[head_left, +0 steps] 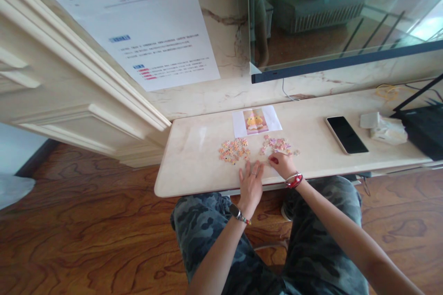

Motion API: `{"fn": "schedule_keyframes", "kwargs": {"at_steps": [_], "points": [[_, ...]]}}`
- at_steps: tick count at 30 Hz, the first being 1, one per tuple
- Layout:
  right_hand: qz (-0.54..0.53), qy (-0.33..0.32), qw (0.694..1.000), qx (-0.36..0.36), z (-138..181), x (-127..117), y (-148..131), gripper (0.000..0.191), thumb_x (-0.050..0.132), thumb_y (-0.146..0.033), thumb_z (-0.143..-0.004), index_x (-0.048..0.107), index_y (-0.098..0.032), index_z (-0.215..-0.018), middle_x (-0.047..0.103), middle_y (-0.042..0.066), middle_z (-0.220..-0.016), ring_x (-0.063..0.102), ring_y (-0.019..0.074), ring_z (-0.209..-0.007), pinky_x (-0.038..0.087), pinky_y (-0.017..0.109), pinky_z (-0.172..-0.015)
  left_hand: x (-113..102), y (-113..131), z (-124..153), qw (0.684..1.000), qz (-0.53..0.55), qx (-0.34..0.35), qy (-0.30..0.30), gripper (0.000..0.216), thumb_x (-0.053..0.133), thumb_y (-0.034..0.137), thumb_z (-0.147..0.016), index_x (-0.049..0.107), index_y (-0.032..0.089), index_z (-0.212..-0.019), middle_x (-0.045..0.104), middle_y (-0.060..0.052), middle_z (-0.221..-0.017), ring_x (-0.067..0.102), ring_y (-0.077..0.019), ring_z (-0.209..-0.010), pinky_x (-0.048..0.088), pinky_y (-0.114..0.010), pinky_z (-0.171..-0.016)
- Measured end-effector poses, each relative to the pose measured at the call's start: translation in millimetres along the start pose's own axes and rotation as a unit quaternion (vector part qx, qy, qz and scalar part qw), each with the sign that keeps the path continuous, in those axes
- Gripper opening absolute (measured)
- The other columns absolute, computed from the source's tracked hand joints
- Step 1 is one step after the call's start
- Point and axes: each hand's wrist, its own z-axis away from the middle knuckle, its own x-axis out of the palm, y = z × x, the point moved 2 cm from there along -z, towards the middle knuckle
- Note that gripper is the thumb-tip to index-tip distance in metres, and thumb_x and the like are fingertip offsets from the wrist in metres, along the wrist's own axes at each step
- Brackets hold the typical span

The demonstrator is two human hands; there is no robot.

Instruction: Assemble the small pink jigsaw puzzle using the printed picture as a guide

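Two loose heaps of small jigsaw puzzle pieces lie on the pale bench top (197, 156). The left heap of puzzle pieces (234, 150) is orange and yellow; the right heap of puzzle pieces (276, 145) is pinker. Just below the left heap, my left hand (251, 185) rests on the bench edge with its fingers spread, holding nothing I can see. My right hand (283, 164) is at the lower edge of the right heap, fingers curled in a pinch; what they hold is too small to make out. Behind the heaps lies a printed picture (255, 121) of yellow figures.
A black phone (347, 135) lies to the right, with a tissue pack (386, 129) and a black router (424, 122) beyond it. A television (342, 18) hangs over the bench. A printed sheet (138, 27) is on the wall at the left.
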Motion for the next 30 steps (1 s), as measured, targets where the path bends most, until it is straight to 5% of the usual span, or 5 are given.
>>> {"fn": "schedule_keyframes", "kwargs": {"at_steps": [22, 26, 30], "points": [[0.005, 0.002, 1.000, -0.017, -1.9, -5.4, 2.0, 0.007, 0.051, -0.018, -0.068, 0.056, -0.017, -0.065, 0.054, 0.000, -0.060, 0.047, 0.0101, -0.054, 0.038, 0.022, -0.054, -1.7, 2.4, -0.7, 1.000, 0.003, -0.014, -0.003, 0.059, 0.033, 0.005, -0.077, 0.025, 0.030, -0.130, 0.032, -0.002, -0.135, 0.017, -0.0248, -0.127, 0.024, -0.052, -0.098], [0.052, 0.042, 0.996, -0.051, 8.2, -19.7, 16.5, 0.018, 0.045, -0.023, -0.077, 0.061, -0.019, -0.084, 0.058, 0.005, -0.077, 0.052, 0.0134, -0.065, 0.042, 0.026, -0.061, -4.9, 2.4, -1.6, 1.000, 0.013, -0.018, -0.011, 0.058, 0.035, 0.007, -0.078, 0.025, 0.032, -0.129, 0.034, -0.002, -0.133, 0.018, -0.0249, -0.127, 0.027, -0.051, -0.097], [0.175, 0.038, 0.977, -0.113, 12.2, -30.6, 30.6, 0.029, 0.044, -0.023, -0.079, 0.058, -0.027, -0.104, 0.055, 0.007, -0.108, 0.049, 0.0216, -0.096, 0.039, 0.035, -0.077, -7.5, 4.2, -3.9, 1.000, 0.019, -0.017, -0.008, 0.062, 0.035, 0.006, -0.077, 0.023, 0.036, -0.129, 0.035, -0.002, -0.132, 0.021, -0.0260, -0.125, 0.028, -0.051, -0.096]]}}
